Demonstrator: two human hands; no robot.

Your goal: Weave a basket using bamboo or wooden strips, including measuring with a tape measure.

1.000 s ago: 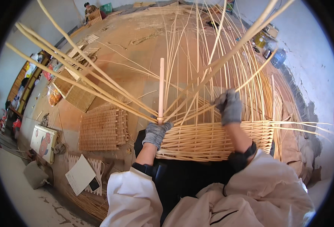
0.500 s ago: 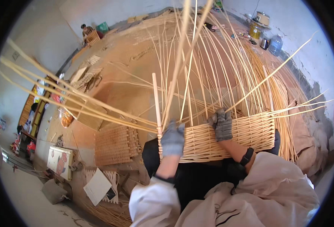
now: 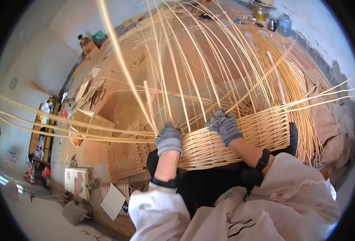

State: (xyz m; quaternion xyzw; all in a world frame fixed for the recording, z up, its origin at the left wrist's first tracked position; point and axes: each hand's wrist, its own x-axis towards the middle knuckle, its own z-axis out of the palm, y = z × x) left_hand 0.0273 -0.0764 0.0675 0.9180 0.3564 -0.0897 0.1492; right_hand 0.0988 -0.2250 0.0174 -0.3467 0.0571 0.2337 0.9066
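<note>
A woven wicker basket wall (image 3: 262, 129) lies across my lap, its pale upright rods (image 3: 203, 60) fanning away from the top edge. My left hand (image 3: 169, 139), in a grey knit glove, is closed at the upper left corner, around the base of a wicker rod (image 3: 123, 64) that rises up and left. Farther right along the edge, my gloved right hand (image 3: 226, 127) is curled over the weave. A slanting wicker rod (image 3: 262, 80) runs up and right from its fingers. Both sets of fingertips are partly hidden. Thicker pale posts (image 3: 276, 76) stand near the two ends.
Long loose rods (image 3: 300, 132) lie in a heap on the right. A woven panel (image 3: 126, 158) rests on the floor at left, near a white sheet (image 3: 113, 202). Another person (image 3: 84, 41) sits far back at left. A blue water bottle (image 3: 284, 25) stands by the wall.
My left hand has moved slightly left and down at the corner. The right hand has shifted a little left. The basket has tilted, and its upright rods lean farther left.
</note>
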